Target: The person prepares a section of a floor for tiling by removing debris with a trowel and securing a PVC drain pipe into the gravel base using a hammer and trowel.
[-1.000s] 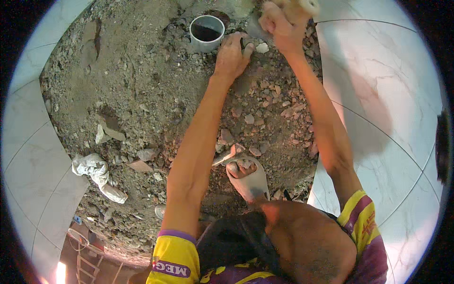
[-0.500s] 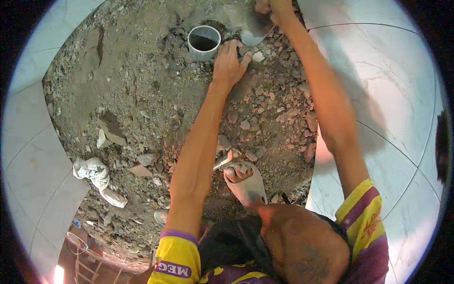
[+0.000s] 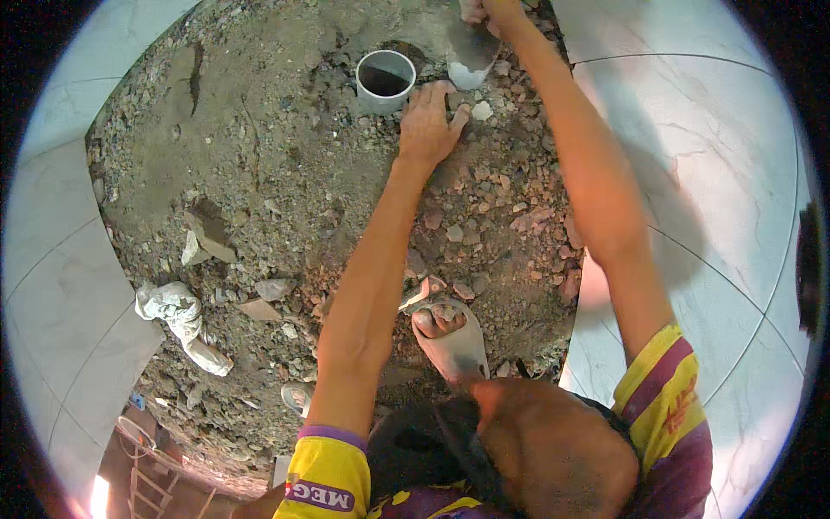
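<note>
An open-topped, pale grey pipe (image 3: 367, 103) stands upright in broken ground, its inside dark. My left hand (image 3: 428, 128) lies on the rubble just right of it, fingertips close to the rim and thumb spread away. At the top edge my right hand (image 3: 493, 12) is closed, partly cut off by the frame. Below it shows a rounded, pale-edged thing (image 3: 471, 76), mostly in shadow; whether my right hand grips it is unclear. A small whitish stone (image 3: 482, 110) sits between this thing and my left thumb.
Loose stones and soil (image 3: 294, 173) fill the strip between pale tiled floors (image 3: 692, 147) on both sides. A crumpled white cloth (image 3: 179, 316) lies at the left edge. My sandalled foot (image 3: 445, 324) stands below my hands. A ladder-like frame (image 3: 149, 489) shows lower left.
The view has shifted slightly, so the pipe and my left hand appear a little farther right and lower. My right hand appears slightly higher. My left hand stays beside the pipe.
</note>
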`<action>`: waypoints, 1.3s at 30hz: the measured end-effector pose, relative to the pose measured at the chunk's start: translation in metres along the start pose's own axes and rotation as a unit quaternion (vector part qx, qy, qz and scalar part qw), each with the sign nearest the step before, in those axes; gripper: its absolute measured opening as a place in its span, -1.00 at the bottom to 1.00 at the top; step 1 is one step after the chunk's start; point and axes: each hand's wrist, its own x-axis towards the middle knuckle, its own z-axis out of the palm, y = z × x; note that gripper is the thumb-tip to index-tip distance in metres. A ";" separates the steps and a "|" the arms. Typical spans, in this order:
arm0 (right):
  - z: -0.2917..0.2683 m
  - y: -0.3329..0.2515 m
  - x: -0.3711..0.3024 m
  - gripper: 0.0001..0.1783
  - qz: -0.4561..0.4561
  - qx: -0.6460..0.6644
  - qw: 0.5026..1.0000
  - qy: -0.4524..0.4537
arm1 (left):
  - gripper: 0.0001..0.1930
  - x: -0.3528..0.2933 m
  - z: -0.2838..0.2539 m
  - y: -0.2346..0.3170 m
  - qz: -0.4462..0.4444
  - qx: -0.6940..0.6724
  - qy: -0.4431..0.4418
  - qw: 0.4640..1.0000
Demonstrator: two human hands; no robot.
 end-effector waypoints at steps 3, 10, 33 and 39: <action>-0.024 0.006 0.029 -0.58 0.083 0.057 0.995 0.000 | -0.59 0.001 -0.002 0.003 0.010 -0.027 0.011 1.000; -0.004 -0.001 -0.004 -0.61 -0.014 0.073 0.997 -0.036 | -0.56 -0.007 -0.007 -0.003 -0.011 -0.046 0.004 0.999; -0.048 -0.061 -0.194 -0.66 -0.229 0.060 0.956 0.174 | -0.18 -0.019 -0.009 0.045 -0.088 -0.100 0.045 0.990; -0.048 -0.066 -0.212 -0.66 -0.217 0.127 0.960 0.122 | -0.27 -0.021 -0.020 0.058 -0.046 -0.088 0.019 0.995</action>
